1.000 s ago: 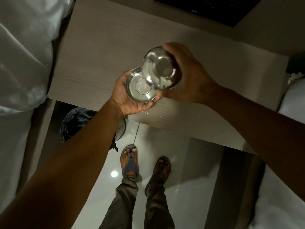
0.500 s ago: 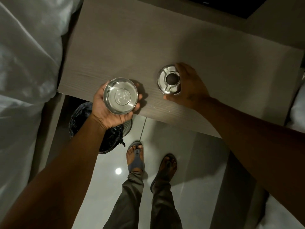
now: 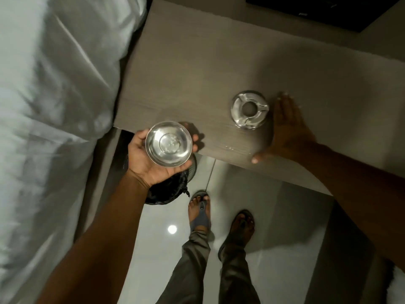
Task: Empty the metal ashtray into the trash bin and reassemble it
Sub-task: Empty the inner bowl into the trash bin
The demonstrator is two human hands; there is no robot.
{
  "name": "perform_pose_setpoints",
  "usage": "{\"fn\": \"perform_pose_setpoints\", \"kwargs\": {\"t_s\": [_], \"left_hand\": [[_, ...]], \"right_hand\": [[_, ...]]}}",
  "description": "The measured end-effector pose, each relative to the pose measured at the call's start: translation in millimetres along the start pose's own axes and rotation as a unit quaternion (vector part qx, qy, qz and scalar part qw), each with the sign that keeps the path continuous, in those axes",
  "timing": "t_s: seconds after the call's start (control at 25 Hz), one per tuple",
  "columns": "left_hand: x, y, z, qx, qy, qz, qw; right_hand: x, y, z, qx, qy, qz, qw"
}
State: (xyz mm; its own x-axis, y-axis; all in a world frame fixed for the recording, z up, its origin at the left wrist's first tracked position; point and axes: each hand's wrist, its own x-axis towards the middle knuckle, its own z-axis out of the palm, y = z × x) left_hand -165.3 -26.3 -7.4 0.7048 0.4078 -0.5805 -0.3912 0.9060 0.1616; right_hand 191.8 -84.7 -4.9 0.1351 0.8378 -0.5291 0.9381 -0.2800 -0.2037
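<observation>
The left hand (image 3: 151, 156) cups the ashtray bowl (image 3: 168, 146), opening upward, over the near edge of the surface (image 3: 197, 69), above the trash bin (image 3: 166, 191). The ashtray lid (image 3: 249, 113) rests on the surface near that edge. The right hand (image 3: 287, 132), fingers straight and released, lies flat just beside the lid.
</observation>
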Motion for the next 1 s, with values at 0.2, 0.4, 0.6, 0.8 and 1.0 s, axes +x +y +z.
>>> {"fn": "perform_pose_setpoints", "kwargs": {"t_s": [0.2,0.4,0.6,0.8,1.0], "left_hand": [[-48,-8,-37,0.013,0.049,0.085,0.995],[-46,-46,-63,0.103,0.302,0.187,0.929],[8,-72,-65,0.152,0.509,0.214,0.820],[39,-77,-65,0.222,0.525,0.173,0.804],[41,-73,-63,0.212,0.493,0.188,0.822]], "right_hand": [[4,-11,5,-0.026,-0.022,-0.004,0.999],[7,-8,13,-0.041,-0.020,-0.010,0.999],[10,-5,18,-0.043,-0.012,-0.017,0.999],[10,-5,17,-0.046,-0.014,-0.011,0.999],[10,-4,17,-0.033,-0.014,-0.014,0.999]]}}
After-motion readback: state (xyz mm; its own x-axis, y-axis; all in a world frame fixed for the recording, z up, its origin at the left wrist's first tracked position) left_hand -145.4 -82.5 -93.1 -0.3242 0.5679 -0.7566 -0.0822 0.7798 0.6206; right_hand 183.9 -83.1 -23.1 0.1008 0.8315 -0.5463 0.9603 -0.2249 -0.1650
